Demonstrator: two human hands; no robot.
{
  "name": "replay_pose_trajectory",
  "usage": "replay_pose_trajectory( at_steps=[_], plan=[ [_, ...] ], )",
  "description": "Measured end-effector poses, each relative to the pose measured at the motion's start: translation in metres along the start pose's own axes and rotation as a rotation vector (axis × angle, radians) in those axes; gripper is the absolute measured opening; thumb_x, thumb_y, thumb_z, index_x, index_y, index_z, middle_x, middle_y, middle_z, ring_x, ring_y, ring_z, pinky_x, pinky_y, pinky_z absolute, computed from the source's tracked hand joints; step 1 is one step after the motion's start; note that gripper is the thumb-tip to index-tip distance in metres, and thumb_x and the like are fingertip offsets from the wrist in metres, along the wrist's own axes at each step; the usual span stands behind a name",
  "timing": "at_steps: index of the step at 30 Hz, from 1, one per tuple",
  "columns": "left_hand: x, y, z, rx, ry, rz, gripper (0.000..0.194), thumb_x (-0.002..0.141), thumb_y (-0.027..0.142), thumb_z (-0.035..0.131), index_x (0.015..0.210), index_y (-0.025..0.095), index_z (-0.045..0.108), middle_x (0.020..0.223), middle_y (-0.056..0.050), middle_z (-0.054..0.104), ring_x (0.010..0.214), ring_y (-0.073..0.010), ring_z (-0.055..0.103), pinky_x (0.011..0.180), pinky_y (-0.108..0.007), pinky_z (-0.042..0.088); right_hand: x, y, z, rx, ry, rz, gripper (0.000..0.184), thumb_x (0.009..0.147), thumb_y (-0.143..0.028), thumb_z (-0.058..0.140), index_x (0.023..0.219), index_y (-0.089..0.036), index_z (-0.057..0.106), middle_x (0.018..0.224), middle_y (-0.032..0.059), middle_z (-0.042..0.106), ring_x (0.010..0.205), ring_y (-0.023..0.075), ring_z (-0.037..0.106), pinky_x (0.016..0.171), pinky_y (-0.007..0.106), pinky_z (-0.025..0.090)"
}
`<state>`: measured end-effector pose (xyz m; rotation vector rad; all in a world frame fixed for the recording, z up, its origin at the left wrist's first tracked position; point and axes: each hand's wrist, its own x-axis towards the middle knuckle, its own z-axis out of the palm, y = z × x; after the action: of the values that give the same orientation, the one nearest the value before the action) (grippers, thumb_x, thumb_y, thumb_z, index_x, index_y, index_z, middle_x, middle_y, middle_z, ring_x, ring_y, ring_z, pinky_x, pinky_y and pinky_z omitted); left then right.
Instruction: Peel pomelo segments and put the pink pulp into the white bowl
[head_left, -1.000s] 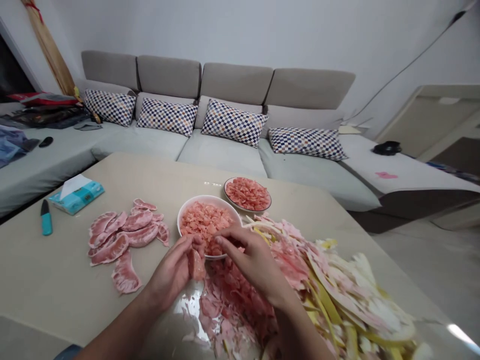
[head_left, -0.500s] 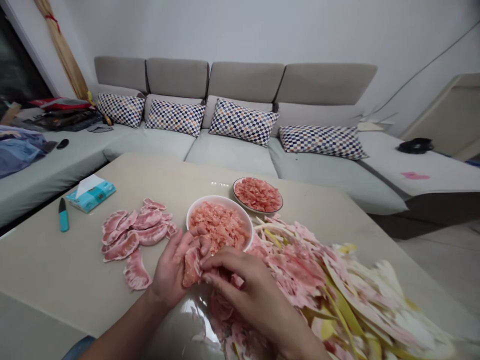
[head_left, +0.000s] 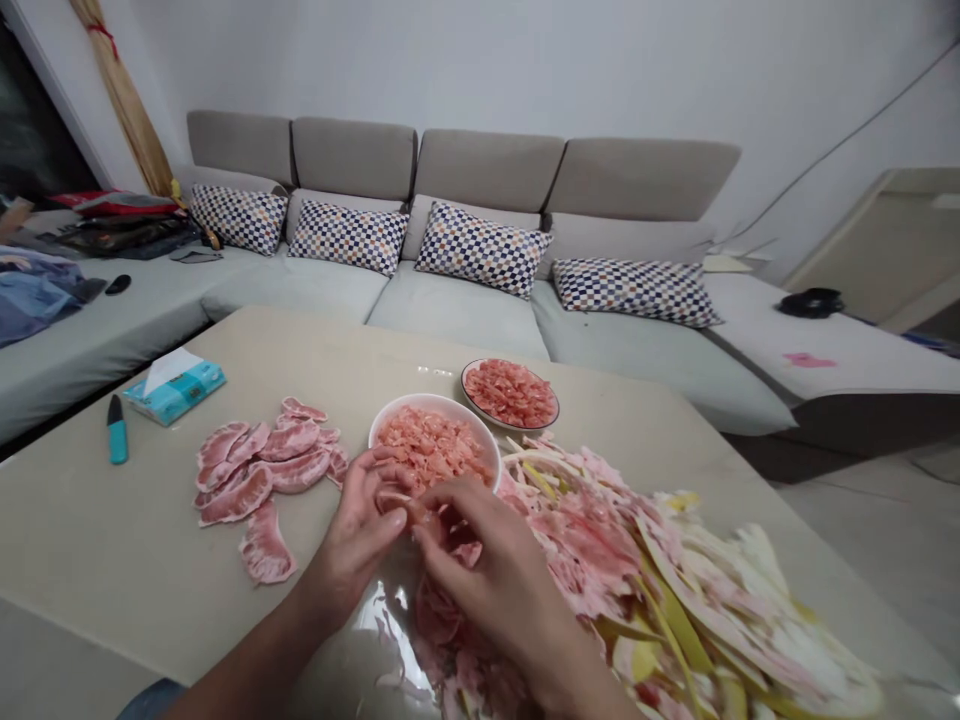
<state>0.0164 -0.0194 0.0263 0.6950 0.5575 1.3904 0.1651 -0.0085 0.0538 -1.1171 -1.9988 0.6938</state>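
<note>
My left hand (head_left: 358, 535) curls round a pink pomelo segment (head_left: 395, 497), its thumb laid over the near side. From the right, my right hand (head_left: 487, 560) pinches the segment's other end between thumb and fingertips. Just beyond both hands stands a white bowl (head_left: 375, 425) of loose pomelo flesh (head_left: 435, 445). Several unpeeled segments (head_left: 262, 470) lie in a group to the left of my left hand. A heap of pink membranes and yellow-white peel (head_left: 637, 560) spreads under and to the right of my right hand.
Behind the bowl is a dark-rimmed plate (head_left: 557, 412) of red pomelo flesh. On the table's left are a teal-handled knife (head_left: 118, 435) and a blue tissue pack (head_left: 176, 388). A grey sofa (head_left: 315, 295) with checkered cushions runs along the table's far side.
My left thumb has come over the pomelo segment, which earlier lay exposed in the palm. The segment is now turned and mostly covered by my fingers. The view has shifted slightly.
</note>
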Motion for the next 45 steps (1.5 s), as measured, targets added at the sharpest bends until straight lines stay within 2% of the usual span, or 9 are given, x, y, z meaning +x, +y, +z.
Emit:
replay_pose_trajectory(
  at_steps=[10,17,22,26,28,33,38,41,45],
  plan=[
    [0.003,-0.004,-0.009,0.024,0.015,-0.067,0.033,0.072,0.02,0.08,0.103,0.022,0.067,0.101,-0.004,0.068,0.098,-0.0165,0.062,0.087,-0.025,0.047,0.006,-0.001,-0.031,0.197,-0.08,0.203,0.011,0.083,-0.024,0.064,0.093,-0.022,0.068,0.09,0.0009,0.071,0.077,0.015,0.065,0.066,0.026,0.052],
    [0.006,-0.009,-0.014,0.103,0.06,-0.027,0.033,0.069,0.022,0.083,0.099,0.02,0.068,0.1,-0.005,0.071,0.101,-0.0187,0.064,0.088,-0.026,0.048,0.007,0.002,-0.025,0.181,-0.037,0.171,0.021,0.083,-0.024,0.066,0.105,-0.023,0.067,0.097,0.0033,0.071,0.08,0.0161,0.067,0.069,0.028,0.055],
    [0.003,-0.002,-0.007,0.165,0.108,-0.153,0.028,0.078,0.024,0.073,0.105,0.019,0.065,0.109,-0.009,0.067,0.099,-0.0214,0.065,0.08,-0.03,0.053,0.006,0.009,-0.017,0.132,0.058,0.065,0.018,0.082,-0.016,0.065,0.099,-0.022,0.066,0.097,0.0035,0.069,0.084,0.0172,0.066,0.073,0.03,0.056],
    [0.003,0.001,-0.007,0.2,0.112,-0.208,0.036,0.073,0.011,0.069,0.108,0.021,0.062,0.115,-0.009,0.064,0.093,-0.02,0.066,0.077,-0.033,0.055,0.006,0.011,-0.013,0.039,0.114,-0.03,0.014,0.084,-0.014,0.061,0.095,-0.021,0.063,0.093,0.0047,0.068,0.082,0.0187,0.064,0.074,0.033,0.055],
    [0.005,-0.001,-0.01,0.269,0.072,-0.259,0.04,0.07,0.008,0.065,0.108,0.021,0.061,0.106,-0.007,0.067,0.08,-0.0178,0.067,0.069,-0.031,0.054,0.005,0.012,-0.014,0.01,0.141,-0.03,0.012,0.084,-0.015,0.061,0.094,-0.021,0.062,0.091,0.0047,0.067,0.081,0.0188,0.064,0.072,0.033,0.055],
    [0.006,-0.006,-0.02,0.739,-0.136,-0.325,0.013,0.08,0.02,0.057,0.082,0.015,0.068,0.059,-0.002,0.068,0.055,-0.0157,0.06,0.059,-0.026,0.044,0.004,0.013,-0.018,0.002,0.146,-0.003,0.027,0.085,-0.017,0.062,0.111,-0.023,0.062,0.106,0.006,0.067,0.087,0.019,0.064,0.072,0.033,0.057],
    [0.005,0.002,-0.022,0.975,-0.247,-0.144,0.014,0.071,0.03,0.074,0.081,0.019,0.075,0.091,-0.007,0.073,0.087,-0.0243,0.064,0.076,-0.029,0.045,0.003,0.01,-0.018,0.024,0.123,-0.003,0.015,0.085,-0.017,0.061,0.099,-0.022,0.065,0.097,0.0044,0.068,0.082,0.0178,0.064,0.07,0.031,0.057],
    [0.008,0.011,-0.023,0.975,-0.146,-0.086,0.025,0.082,0.035,0.065,0.065,0.017,0.071,0.076,-0.005,0.069,0.078,-0.0212,0.062,0.073,-0.028,0.045,0.003,0.007,-0.018,0.053,0.124,0.006,0.014,0.084,-0.017,0.062,0.096,-0.021,0.066,0.095,0.0043,0.068,0.08,0.017,0.064,0.068,0.029,0.058],
    [0.008,0.016,-0.019,0.608,-0.01,-0.134,0.024,0.086,0.038,0.06,0.102,0.022,0.069,0.104,-0.007,0.069,0.093,-0.0233,0.063,0.078,-0.031,0.049,0.003,0.001,-0.016,0.111,0.144,0.053,0.01,0.083,-0.019,0.064,0.094,-0.02,0.066,0.092,0.0041,0.07,0.078,0.0163,0.066,0.065,0.026,0.058]
  ],
)
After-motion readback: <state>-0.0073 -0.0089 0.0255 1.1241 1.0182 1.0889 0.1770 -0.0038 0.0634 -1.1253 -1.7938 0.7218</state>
